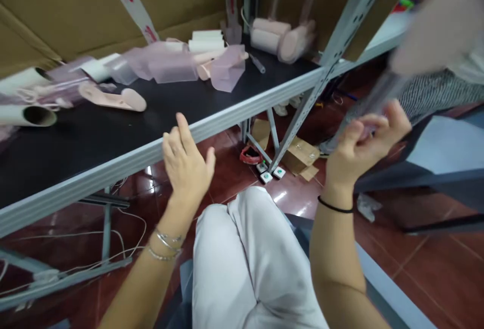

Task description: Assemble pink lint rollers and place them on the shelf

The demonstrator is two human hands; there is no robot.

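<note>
My left hand is open with its fingers stretched, at the metal front edge of the black work surface; nothing is in it. Closest to it on that surface lies a curved pale pink handle-like piece. Off to the right, my right hand is raised with curled fingers. A bit of something purplish shows between them, too small to name. Above it is a large rounded pale pink shape, smeared by motion, with a greyish band below; I cannot tell whether my hand holds it.
White tubes, translucent lilac plastic wrapping and a small screwdriver-like tool lie along the surface. A metal post rises at its right end. Cardboard boxes are on the floor. A person's patterned clothing shows at right.
</note>
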